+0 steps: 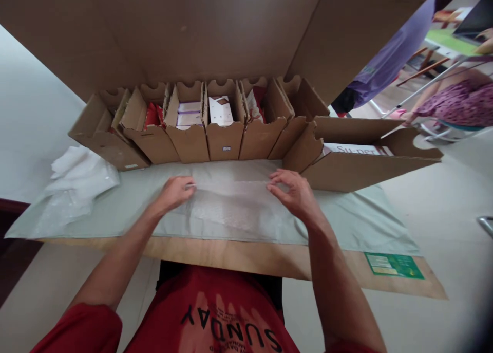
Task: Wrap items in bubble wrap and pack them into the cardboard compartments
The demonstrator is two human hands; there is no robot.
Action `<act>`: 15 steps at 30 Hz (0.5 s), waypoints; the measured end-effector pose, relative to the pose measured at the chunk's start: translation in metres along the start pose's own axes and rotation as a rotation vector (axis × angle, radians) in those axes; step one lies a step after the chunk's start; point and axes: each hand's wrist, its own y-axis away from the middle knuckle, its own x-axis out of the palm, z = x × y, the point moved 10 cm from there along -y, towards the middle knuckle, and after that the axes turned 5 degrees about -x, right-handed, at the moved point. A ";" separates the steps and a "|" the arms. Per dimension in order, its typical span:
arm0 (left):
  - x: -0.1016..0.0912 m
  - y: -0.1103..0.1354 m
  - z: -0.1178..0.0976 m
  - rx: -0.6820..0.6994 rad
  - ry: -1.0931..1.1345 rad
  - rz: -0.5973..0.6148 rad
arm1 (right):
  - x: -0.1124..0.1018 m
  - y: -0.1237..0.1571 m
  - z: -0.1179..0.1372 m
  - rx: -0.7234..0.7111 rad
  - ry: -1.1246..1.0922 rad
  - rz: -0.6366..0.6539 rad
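Note:
A see-through sheet of bubble wrap (227,204) is stretched low over the pale green cloth (134,204). My left hand (175,192) pinches its upper left corner between thumb and fingers. At the upper right corner, my right hand (290,191) has thumb and fingertips closed on the edge, the other fingers curled. The sheet's lower part lies on the cloth, and its outline there is hard to make out. A crumpled heap of white, translucent packing wrap (82,170) rests at the far left of the cloth.
Several cardboard bins stand along the back, holding red packets (154,115), purple-edged white boxes (189,114) and a white box (221,111). A larger cardboard bin (358,168) juts forward at the right. A person in purple (393,50) and another seated person are beyond.

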 end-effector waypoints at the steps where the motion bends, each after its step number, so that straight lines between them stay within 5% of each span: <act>1: -0.009 -0.001 0.013 -0.026 0.032 0.005 | -0.001 -0.007 -0.007 0.028 -0.003 0.032; 5: -0.029 -0.020 0.047 -0.145 0.039 -0.008 | 0.012 -0.035 -0.019 0.097 0.119 0.112; 9: -0.028 -0.022 0.051 -0.244 -0.107 -0.177 | 0.018 -0.032 -0.006 0.111 0.341 -0.028; 12: -0.020 -0.002 0.023 -0.134 -0.145 -0.370 | 0.032 -0.013 0.020 0.037 0.342 -0.075; 15: 0.003 0.015 -0.023 0.103 -0.149 -0.442 | 0.071 -0.006 0.051 -0.078 0.284 0.056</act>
